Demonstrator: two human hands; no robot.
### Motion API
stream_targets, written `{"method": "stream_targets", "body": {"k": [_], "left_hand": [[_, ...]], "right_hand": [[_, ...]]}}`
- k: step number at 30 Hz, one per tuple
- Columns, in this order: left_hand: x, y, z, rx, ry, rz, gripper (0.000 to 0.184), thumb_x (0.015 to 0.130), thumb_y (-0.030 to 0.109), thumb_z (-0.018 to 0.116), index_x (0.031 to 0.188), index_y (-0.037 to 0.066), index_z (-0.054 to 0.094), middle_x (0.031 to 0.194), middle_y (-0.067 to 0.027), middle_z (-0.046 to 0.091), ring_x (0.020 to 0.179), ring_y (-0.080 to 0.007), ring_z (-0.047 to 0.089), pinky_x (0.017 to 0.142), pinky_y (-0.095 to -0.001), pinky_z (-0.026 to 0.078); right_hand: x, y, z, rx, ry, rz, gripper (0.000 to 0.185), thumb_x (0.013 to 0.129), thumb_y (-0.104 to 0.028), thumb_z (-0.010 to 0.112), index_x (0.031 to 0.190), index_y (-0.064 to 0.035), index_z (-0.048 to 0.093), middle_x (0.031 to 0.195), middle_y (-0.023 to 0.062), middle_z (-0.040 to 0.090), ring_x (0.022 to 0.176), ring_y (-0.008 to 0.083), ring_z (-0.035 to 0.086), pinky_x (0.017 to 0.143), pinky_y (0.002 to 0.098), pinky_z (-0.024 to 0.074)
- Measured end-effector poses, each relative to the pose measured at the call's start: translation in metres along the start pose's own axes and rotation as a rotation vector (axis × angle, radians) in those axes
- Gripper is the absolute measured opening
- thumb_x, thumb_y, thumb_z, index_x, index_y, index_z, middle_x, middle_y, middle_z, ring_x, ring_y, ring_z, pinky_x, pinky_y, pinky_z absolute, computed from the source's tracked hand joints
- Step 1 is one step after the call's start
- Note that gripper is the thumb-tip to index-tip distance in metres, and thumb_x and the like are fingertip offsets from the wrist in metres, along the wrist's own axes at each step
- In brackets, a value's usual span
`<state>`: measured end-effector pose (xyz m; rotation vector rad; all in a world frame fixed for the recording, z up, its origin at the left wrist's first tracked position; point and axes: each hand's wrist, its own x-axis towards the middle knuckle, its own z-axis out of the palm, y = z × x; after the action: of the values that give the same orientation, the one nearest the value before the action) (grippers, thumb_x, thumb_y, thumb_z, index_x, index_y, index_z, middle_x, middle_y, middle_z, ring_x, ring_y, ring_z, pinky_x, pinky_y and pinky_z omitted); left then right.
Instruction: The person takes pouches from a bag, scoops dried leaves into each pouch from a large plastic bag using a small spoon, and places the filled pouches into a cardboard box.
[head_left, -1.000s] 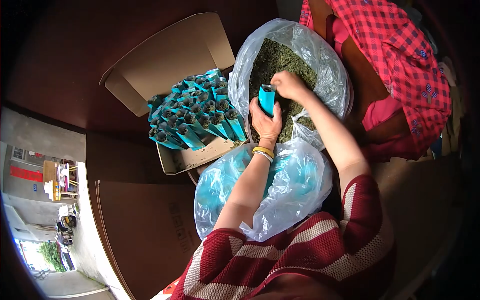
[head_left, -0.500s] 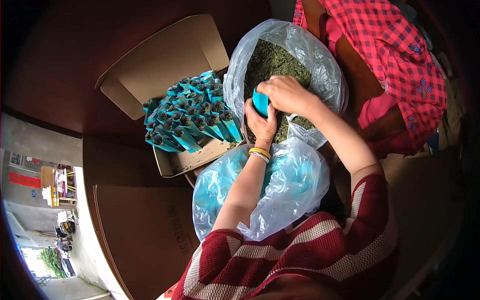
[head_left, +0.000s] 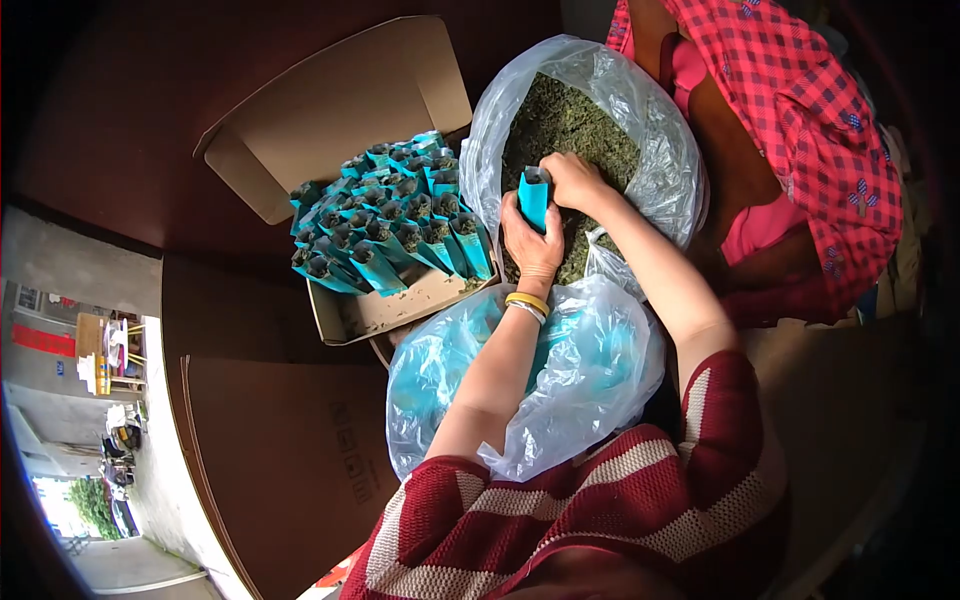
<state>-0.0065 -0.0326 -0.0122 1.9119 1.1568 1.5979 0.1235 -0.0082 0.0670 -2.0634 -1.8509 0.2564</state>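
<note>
- Left hand [head_left: 530, 245]: my fingers are clamped round the blue packet [head_left: 533, 207], which leans slightly, mouth up and open.
- Right hand [head_left: 576, 183]: fingers curled just beside the packet's rim; cannot tell whether they pinch anything.
- Herb [head_left: 575, 125]: beneath and beyond my fingers, inside a clear bag [head_left: 648, 105].
- Box [head_left: 335, 325]: left of my left fingers, filled packets [head_left: 385, 222] crowded upright in it.
- Lower bag [head_left: 600, 365]: nearer my body than the fingers, blue showing through.
- Risk, my judgement: too hard a left squeeze would pinch the mouth narrow; too slack, the packet could drop into the herb.
- Right knuckles knocking the rim could tip it.
</note>
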Motion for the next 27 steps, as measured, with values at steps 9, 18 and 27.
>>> {"method": "stream_targets", "body": {"k": [9,18,27], "left_hand": [[0.001,0.006,-0.001,0.005,0.008,0.003,0.055,0.079,0.024,0.071,0.12,-0.004,0.046,0.115,-0.024,0.052,0.107,-0.0412,0.051,0.095,-0.0443,0.04],[0.0,0.005,0.0,0.015,0.003,0.003,0.055,0.08,0.025,0.07,0.119,-0.004,0.046,0.116,-0.0246,0.052,0.108,-0.0418,0.051,0.095,-0.045,0.04],[0.001,0.002,0.001,0.019,0.016,0.014,0.056,0.08,0.027,0.07,0.121,-0.004,0.046,0.117,-0.0248,0.052,0.109,-0.0418,0.051,0.096,-0.045,0.04]], "right_hand": [[0.006,0.032,-0.054,0.662,0.096,0.087,0.02,0.084,-0.004,0.057,0.1,-0.0052,0.069,0.089,0.0158,0.071,0.084,0.0315,0.069,0.075,0.041,0.0537],[-0.035,-0.023,-0.084,-0.107,0.264,-0.057,0.022,0.086,-0.003,0.058,0.106,-0.004,0.066,0.093,0.0159,0.07,0.087,0.0288,0.069,0.077,0.0428,0.0527],[0.014,0.014,0.001,0.382,0.015,0.041,0.02,0.085,-0.004,0.054,0.098,-0.003,0.068,0.083,0.0163,0.07,0.081,0.0279,0.069,0.074,0.0423,0.0545]]}}
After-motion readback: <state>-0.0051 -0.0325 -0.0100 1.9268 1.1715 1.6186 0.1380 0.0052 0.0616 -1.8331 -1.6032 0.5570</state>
